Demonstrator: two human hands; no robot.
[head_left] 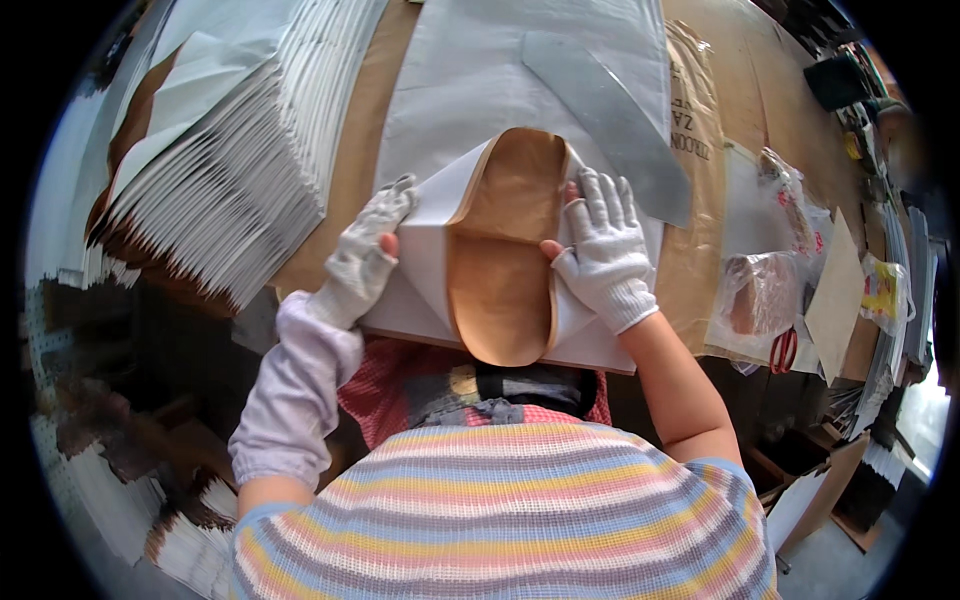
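Note:
In front of my body lies a paper bag, white outside and brown inside, its end spread into an open pocket with a brown lining [503, 290]. My left hand [362, 255], in a white glove with the thumb tip bare, rests along the bag's left white flap, fingers stretched out. On the right flap, close to the brown opening, my right hand [608, 245] lies flat in a matching glove, its fingers slightly spread. Neither hand is wrapped round anything. Beyond the bag, a grey flat plate with an angled end [610, 125] lies on a large white sheet [450, 80].
A thick fanned stack of white paper bags [225, 190] with brown edges stands at the left. To the right are brown printed paper [695, 190], a clear plastic bag [757, 290], red-handled scissors [784, 351] and a tan card [835, 295]. The table's front edge runs near my waist.

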